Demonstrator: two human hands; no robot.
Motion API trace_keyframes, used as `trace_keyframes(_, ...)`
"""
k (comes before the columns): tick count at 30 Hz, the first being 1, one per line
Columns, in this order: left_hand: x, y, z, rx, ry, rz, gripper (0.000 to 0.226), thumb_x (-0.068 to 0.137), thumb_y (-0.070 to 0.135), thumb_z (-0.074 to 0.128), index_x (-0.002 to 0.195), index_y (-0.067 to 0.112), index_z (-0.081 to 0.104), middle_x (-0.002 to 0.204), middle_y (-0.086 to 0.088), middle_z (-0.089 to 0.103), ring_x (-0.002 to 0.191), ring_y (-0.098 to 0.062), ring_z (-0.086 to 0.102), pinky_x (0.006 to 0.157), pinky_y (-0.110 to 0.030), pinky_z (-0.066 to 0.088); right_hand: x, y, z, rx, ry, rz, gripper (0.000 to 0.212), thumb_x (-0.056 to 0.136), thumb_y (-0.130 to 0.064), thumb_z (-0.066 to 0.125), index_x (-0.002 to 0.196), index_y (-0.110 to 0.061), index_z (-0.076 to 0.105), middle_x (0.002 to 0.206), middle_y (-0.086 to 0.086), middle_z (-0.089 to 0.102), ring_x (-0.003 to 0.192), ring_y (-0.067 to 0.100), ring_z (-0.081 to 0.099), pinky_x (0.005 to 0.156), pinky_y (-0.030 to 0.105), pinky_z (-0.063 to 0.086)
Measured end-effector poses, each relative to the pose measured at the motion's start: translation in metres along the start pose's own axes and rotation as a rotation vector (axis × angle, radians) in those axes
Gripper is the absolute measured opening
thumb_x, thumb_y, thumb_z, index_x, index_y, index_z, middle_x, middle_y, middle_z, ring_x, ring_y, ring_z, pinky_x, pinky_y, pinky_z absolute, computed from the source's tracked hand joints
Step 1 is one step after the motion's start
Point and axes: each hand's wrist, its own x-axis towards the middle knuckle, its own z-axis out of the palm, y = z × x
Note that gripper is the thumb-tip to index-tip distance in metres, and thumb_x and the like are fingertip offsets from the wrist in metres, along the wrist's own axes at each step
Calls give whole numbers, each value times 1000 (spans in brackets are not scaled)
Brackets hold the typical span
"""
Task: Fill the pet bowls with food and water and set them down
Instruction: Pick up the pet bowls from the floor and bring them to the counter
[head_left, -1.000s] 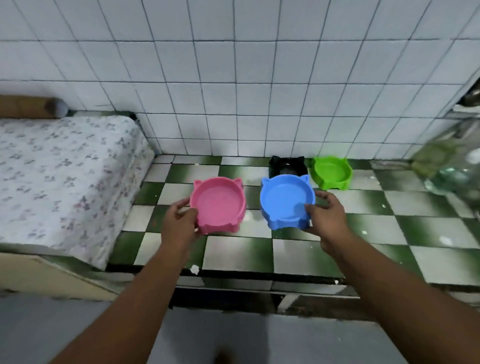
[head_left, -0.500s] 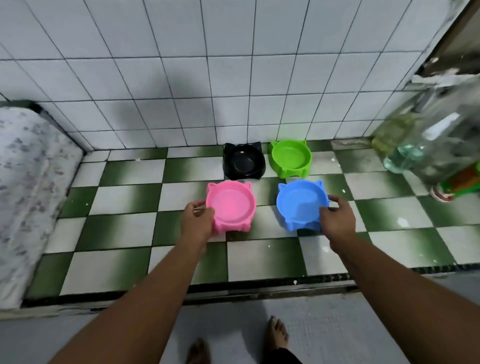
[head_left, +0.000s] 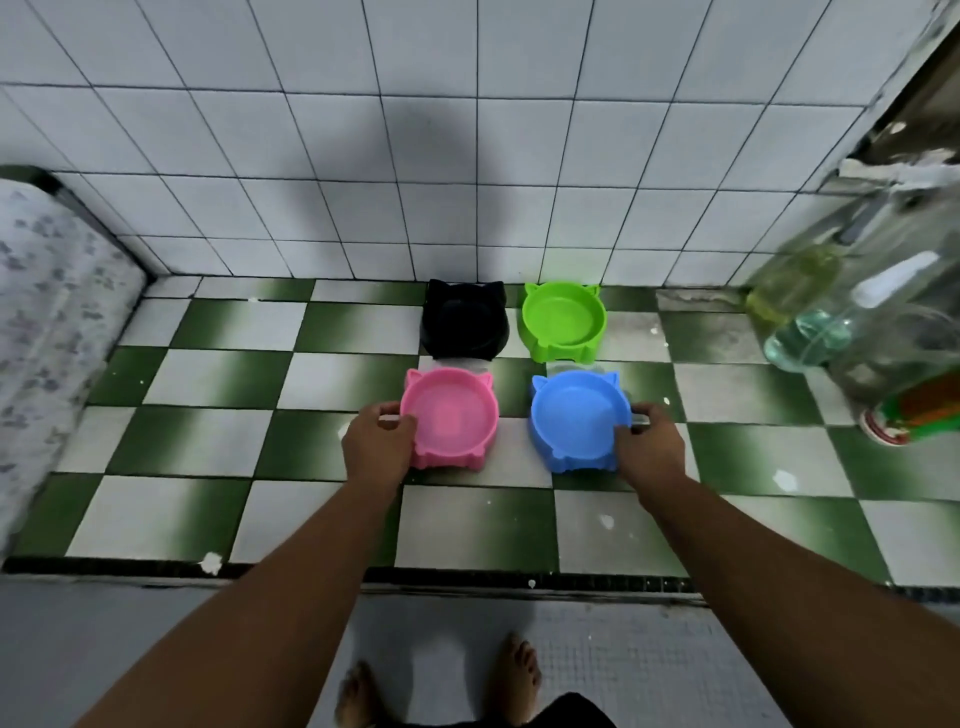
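Leaning over a green-and-white checkered bench (head_left: 322, 514) set against a white tiled wall (head_left: 415, 156). Grasping the left rim of the pink bowl (head_left: 452, 415) with the left hand (head_left: 376, 447), thumb hooked over the edge. Grasping the right rim of the blue bowl (head_left: 576, 415) with the right hand (head_left: 649, 447) in the same way. Holding both bowls level and low on the bench, apparently resting flat on the tiles, pink to the left, blue to the right, apart by a narrow gap. Showing nothing inside either of the 2.

Farther back, near the wall: a black bowl (head_left: 465, 322) just behind the pink, a green bowl (head_left: 563, 319) just behind the blue, making a block of 4, all with cat ears on the far rim.

At the right edge, blurred clear bottles (head_left: 810, 332), holding bluish and yellowish liquid. At the left, a patterned mattress (head_left: 52, 312). Below the bench, 2 bare feet (head_left: 514, 670) on a grey floor.
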Motion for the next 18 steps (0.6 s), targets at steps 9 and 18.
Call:
trace_keyframes(9, 9, 1, 10, 77, 30, -30, 27, 92, 16, 71, 119, 12, 71, 97, -3, 75, 71, -22, 74, 66, -43, 65, 7, 6, -3, -57, -15, -37, 28, 84, -9, 64, 111, -6, 61, 98, 13, 70, 79, 24, 58, 71, 26, 41)
trace_keyframes(18, 13, 7, 16, -7, -20, -61, 23, 92, 12, 72, 116, 10, 73, 101, -4, 75, 82, -26, 75, 71, -45, 65, 13, 6, -5, -63, 29, -31, 23, 78, -9, 66, 101, -8, 63, 91, 11, 71, 84, 31, 67, 76, 39, 57)
